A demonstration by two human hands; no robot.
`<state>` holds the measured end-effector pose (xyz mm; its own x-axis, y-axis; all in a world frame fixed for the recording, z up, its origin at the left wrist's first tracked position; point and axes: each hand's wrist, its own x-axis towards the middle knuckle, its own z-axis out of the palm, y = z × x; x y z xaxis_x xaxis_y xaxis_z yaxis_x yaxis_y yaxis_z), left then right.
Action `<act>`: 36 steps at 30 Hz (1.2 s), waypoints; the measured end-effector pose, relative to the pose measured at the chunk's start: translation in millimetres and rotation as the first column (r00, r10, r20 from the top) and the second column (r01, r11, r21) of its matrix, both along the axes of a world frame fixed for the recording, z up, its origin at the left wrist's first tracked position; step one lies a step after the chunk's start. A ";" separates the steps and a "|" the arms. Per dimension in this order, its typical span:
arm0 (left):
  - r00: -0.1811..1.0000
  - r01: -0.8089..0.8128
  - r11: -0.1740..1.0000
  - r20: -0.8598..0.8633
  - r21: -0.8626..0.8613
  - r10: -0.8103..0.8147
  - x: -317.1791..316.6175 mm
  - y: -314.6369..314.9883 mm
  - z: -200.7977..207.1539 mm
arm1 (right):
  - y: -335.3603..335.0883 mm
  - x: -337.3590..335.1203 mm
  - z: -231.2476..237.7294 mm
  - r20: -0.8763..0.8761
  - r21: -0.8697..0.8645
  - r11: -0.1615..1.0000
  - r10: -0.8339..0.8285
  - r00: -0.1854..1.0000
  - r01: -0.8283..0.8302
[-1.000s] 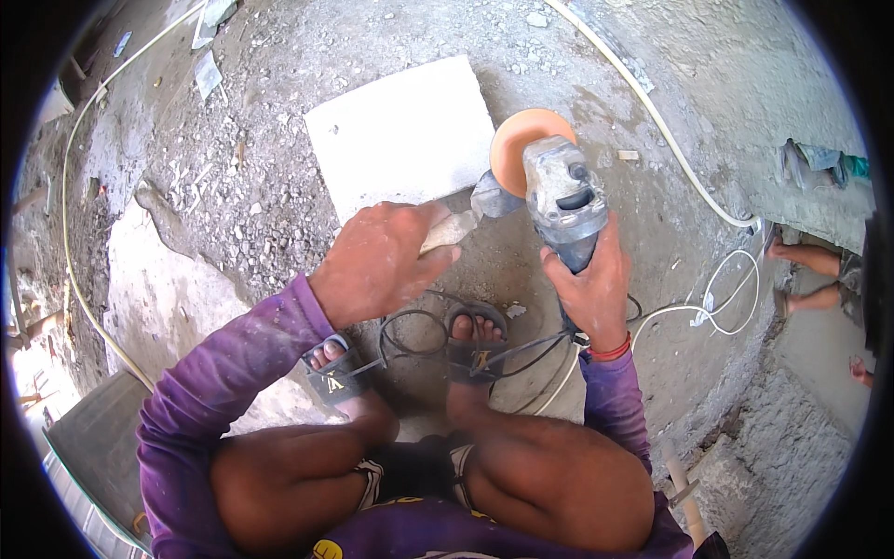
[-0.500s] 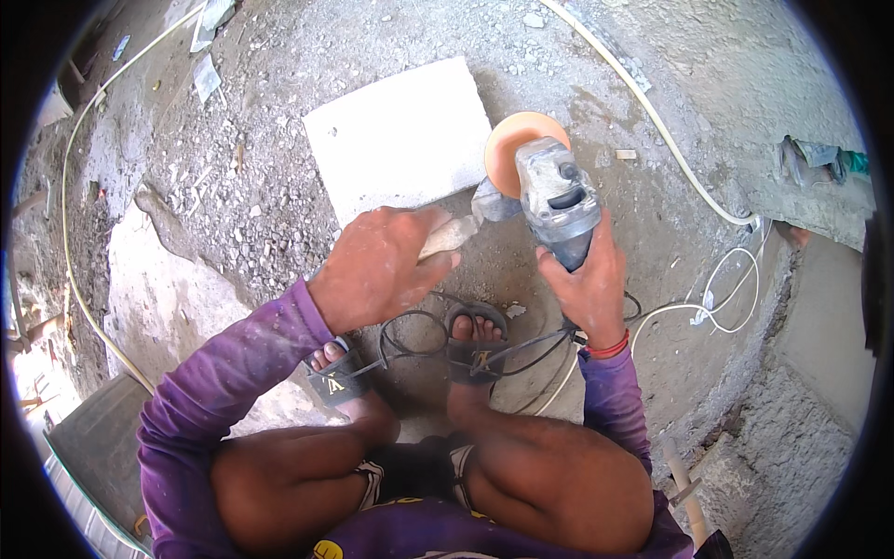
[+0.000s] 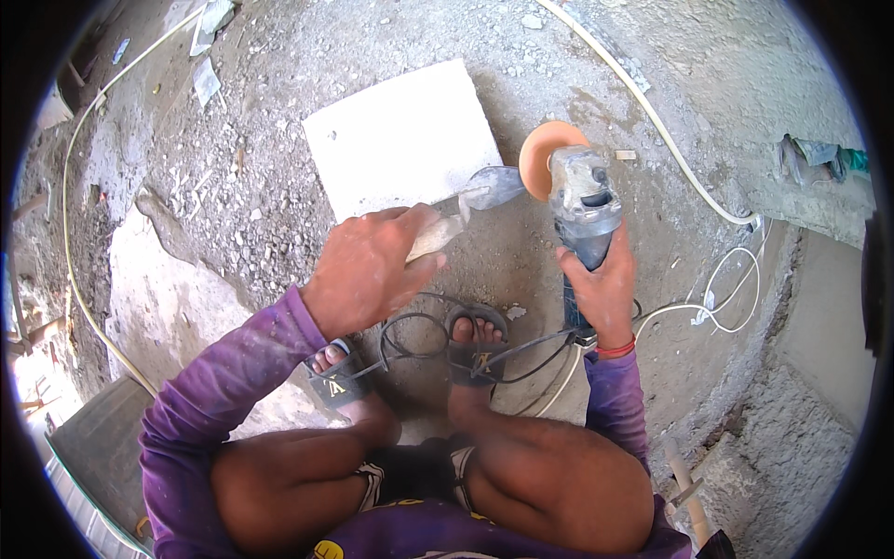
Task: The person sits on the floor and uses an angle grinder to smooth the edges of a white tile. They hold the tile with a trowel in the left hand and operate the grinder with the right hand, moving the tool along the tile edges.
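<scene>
My left hand (image 3: 368, 265) is closed around the pale handle of a small trowel (image 3: 496, 186). Its grey blade points right, its tip by the edge of an orange disc (image 3: 543, 154); whether they touch I cannot tell. That disc is mounted on a worn grey-blue angle grinder (image 3: 585, 200), gripped round its body by my right hand (image 3: 603, 293). Both tools are above the ground, in front of my feet. Just beyond my left hand lies a white rectangular slab (image 3: 400, 135), partly overlapped by the trowel.
A dark cable (image 3: 410, 340) loops around my sandalled feet (image 3: 477, 340). Pale hoses run along the left and the upper right (image 3: 652, 107); a thin white cord (image 3: 745, 317) coils at right. Gravel (image 3: 242, 186) covers the ground left of the slab. A rough wall (image 3: 819, 307) borders the right.
The grinder in my right hand has moved right and slightly nearer me. My left hand has turned the trowel a little, and its blade, partly behind the grinder before, now shows more fully.
</scene>
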<state>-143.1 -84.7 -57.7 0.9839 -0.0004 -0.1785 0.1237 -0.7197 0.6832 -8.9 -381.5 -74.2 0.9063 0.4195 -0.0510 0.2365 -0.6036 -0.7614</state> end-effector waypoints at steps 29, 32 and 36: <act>0.986 -0.088 0.811 0.168 0.579 -0.013 2.9 10.6 -18.4 | 16.0 -20.5 24.5 -0.024 0.015 0.992 0.122 0.992 -0.122; 0.985 -0.088 0.809 0.169 0.582 -0.015 5.1 10.5 -16.7 | 20.3 -22.2 29.6 -0.031 -0.010 0.991 0.134 0.991 -0.134; 0.986 -0.088 0.791 0.165 0.605 -0.016 5.7 11.5 -16.7 | 23.8 -24.6 30.7 -0.028 -0.008 0.990 0.138 0.990 -0.139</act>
